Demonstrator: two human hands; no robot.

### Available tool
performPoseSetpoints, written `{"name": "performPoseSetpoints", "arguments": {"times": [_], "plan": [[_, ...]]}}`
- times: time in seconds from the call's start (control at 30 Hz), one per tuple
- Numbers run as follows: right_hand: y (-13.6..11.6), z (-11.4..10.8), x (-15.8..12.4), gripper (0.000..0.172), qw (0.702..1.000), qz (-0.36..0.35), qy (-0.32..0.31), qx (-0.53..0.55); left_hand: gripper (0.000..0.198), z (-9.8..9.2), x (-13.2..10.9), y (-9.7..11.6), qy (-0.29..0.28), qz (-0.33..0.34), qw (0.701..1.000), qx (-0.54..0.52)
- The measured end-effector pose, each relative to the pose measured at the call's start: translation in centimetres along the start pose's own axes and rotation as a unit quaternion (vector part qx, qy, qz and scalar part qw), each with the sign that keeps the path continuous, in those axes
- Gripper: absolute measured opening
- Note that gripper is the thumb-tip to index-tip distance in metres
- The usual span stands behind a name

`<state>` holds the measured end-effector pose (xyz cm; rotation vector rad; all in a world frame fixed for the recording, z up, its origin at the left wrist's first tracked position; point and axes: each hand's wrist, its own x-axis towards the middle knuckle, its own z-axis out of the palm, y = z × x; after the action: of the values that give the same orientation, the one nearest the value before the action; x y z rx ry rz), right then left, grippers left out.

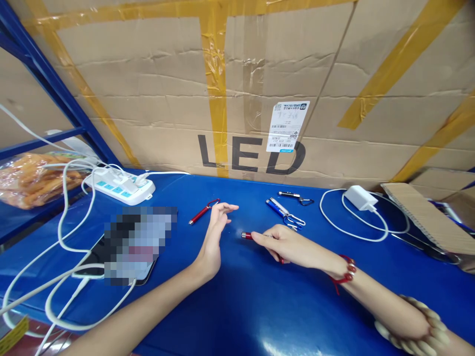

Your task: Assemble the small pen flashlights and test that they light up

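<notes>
My right hand [284, 242] is closed around a small red keychain flashlight [246, 236], whose front end points left past the thumb. A bit of red clip shows under the fingers. My left hand [214, 242] stands on edge over the blue table, palm turned to the right, fingers stretched out and holding nothing. It faces the flashlight's front end across a short gap. Just behind the left hand lies another red flashlight [199, 215] with a red carabiner. Blue keychain flashlights [277, 207] with clips lie beyond my right hand, and a black flashlight [289, 195] is farther back.
A large taped cardboard box [166, 99] walls off the back. At left are a white power strip [120, 185], tangled white cables and phones [92, 257]. A white charger [360, 198] with its cable and a cardboard piece [423, 217] lie at right on the blue table [230, 316].
</notes>
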<state>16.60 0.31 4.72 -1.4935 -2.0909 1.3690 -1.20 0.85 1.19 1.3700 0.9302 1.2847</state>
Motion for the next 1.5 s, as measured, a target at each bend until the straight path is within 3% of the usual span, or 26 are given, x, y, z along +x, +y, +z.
{"name": "performPoseSetpoints", "arguments": {"times": [0.9,1.5], "plan": [[-0.03,-0.14,-0.10,0.063,1.000,-0.011,-0.016,0.000,0.022,-0.15,0.47,-0.63,0.019,-0.005,1.000,-0.019],[-0.36,0.05,-0.31,0.063,1.000,-0.008,0.007,-0.006,0.023,-0.03,0.34,-0.36,0.027,-0.004,0.999,-0.022]]}}
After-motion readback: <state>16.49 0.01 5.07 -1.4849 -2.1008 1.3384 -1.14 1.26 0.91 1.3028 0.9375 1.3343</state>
